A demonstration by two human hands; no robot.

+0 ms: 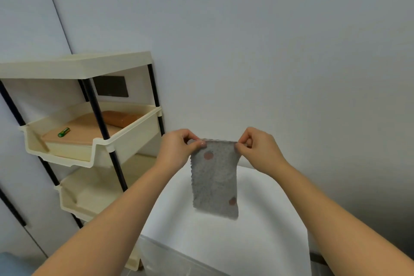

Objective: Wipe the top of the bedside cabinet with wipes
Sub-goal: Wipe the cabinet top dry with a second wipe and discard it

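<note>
1. Shelving at the far left: one cream plastic rack [80, 67] on black posts, with a flat top and two open trays below it. The upper tray [125, 139] holds a tan slab, one small green cylinder [64, 132] that may be a battery, and a brown block behind; the view is too soft to name them surely
2. Left hand [177, 148] pinches the upper left corner of the wipe between thumb and fingertips, the other fingers curled in
3. Wipe [214, 181]: one grey, textured sheet with two reddish spots, hanging in the air with its long axis vertical, its top edge stretched level between the two hands
4. Right hand [257, 148] pinches the upper right corner the same way; both hands are at the same height and equally near
5. Cabinet top [268, 219]: one white surface directly below the hanging sheet, not touching it, so the coming move is straight down, and no wiping seems begun
</note>
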